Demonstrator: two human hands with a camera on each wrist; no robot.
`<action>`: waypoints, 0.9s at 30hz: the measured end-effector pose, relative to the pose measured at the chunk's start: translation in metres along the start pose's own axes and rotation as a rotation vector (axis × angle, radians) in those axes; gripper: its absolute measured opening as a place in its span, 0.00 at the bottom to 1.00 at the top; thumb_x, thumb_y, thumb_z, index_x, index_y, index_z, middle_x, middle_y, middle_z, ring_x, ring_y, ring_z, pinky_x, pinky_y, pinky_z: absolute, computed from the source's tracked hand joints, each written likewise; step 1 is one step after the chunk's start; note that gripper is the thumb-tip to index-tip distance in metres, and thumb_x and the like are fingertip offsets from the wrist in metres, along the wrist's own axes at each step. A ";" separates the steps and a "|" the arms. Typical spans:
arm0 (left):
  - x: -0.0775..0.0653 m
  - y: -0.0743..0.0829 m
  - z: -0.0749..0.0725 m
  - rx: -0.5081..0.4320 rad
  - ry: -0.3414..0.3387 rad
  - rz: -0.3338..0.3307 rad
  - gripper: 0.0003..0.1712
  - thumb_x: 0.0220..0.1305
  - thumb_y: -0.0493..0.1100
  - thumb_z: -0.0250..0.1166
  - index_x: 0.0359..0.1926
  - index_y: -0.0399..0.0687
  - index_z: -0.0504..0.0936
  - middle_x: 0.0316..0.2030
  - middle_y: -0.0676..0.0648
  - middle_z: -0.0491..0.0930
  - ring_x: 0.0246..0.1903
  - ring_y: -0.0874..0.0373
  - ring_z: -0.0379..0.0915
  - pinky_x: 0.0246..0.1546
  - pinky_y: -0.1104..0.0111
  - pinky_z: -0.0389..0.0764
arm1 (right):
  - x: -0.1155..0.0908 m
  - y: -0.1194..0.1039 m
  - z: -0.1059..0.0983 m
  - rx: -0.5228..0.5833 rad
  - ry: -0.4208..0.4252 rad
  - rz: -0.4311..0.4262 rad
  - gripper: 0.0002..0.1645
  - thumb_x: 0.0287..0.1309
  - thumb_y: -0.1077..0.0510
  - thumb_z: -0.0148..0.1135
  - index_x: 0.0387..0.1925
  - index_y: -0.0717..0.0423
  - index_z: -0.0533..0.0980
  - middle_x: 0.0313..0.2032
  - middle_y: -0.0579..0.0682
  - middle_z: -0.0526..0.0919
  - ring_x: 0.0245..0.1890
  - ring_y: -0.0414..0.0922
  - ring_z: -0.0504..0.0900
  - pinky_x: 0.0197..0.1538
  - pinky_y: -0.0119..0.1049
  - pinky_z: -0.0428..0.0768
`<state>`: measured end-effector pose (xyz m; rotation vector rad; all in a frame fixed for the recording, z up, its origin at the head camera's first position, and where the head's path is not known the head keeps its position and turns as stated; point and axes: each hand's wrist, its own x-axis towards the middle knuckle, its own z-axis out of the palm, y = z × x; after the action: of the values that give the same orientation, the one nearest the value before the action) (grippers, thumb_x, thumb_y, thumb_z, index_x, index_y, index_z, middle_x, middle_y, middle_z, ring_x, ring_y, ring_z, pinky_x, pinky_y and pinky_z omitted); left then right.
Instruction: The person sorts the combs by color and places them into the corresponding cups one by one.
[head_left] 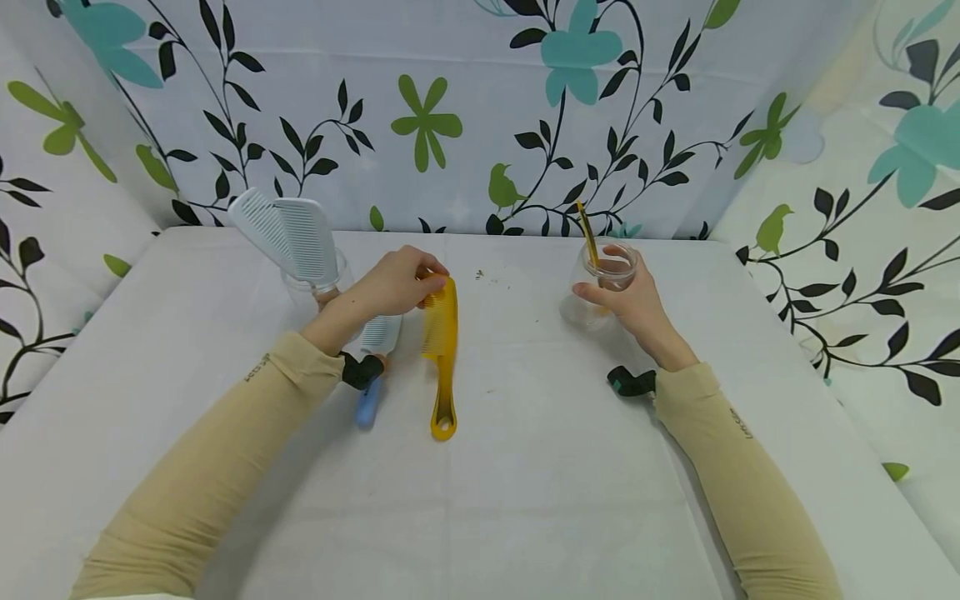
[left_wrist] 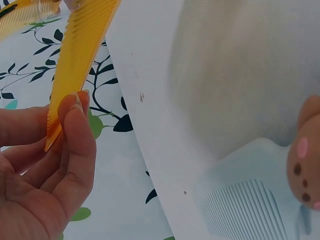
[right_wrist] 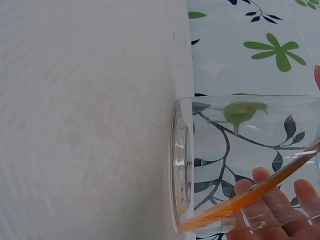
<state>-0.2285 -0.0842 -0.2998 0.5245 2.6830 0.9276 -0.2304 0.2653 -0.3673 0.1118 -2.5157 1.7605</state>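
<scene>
My left hand (head_left: 397,283) pinches the far, toothed end of a yellow comb (head_left: 447,321), whose looped handle points toward me. The left wrist view shows the thumb and fingertips on the teeth and spine of this comb (left_wrist: 80,55). My right hand (head_left: 637,300) is wrapped round a clear glass jar (right_wrist: 181,150) standing upright on the table. Inside it a slim amber comb (right_wrist: 250,197) leans at a slant, its upper end above the rim. A pale blue comb (head_left: 380,333) lies beneath my left wrist, with a brown bear head (left_wrist: 306,155) on it.
Another glass jar (head_left: 296,289) stands at the back left behind my left hand, holding two pale combs (head_left: 309,242). A white cloth covers the table (head_left: 525,467). A patterned curtain (head_left: 465,192) hangs right behind the table's far edge.
</scene>
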 end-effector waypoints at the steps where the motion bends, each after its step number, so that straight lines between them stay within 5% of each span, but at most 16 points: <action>1: 0.000 0.001 0.000 -0.002 0.004 0.004 0.19 0.76 0.40 0.54 0.61 0.35 0.77 0.50 0.36 0.81 0.37 0.49 0.77 0.42 0.67 0.85 | 0.000 0.000 0.000 0.003 0.001 -0.001 0.52 0.53 0.48 0.76 0.71 0.53 0.57 0.66 0.57 0.68 0.67 0.49 0.68 0.74 0.49 0.65; 17: 0.000 0.012 -0.002 -0.072 0.097 0.052 0.19 0.76 0.41 0.55 0.59 0.33 0.78 0.47 0.36 0.83 0.37 0.48 0.81 0.45 0.63 0.86 | 0.002 0.002 0.001 0.021 0.003 -0.017 0.50 0.53 0.49 0.76 0.70 0.52 0.58 0.66 0.56 0.69 0.67 0.50 0.69 0.72 0.48 0.68; 27: -0.004 0.024 -0.002 -0.352 0.253 0.106 0.19 0.74 0.43 0.59 0.57 0.34 0.79 0.47 0.35 0.84 0.36 0.52 0.83 0.44 0.68 0.87 | 0.000 0.007 -0.001 0.006 0.010 -0.015 0.51 0.53 0.48 0.76 0.71 0.53 0.57 0.65 0.56 0.69 0.67 0.50 0.69 0.72 0.48 0.68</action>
<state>-0.2198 -0.0688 -0.2824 0.5024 2.6317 1.5513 -0.2310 0.2681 -0.3733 0.1218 -2.4958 1.7587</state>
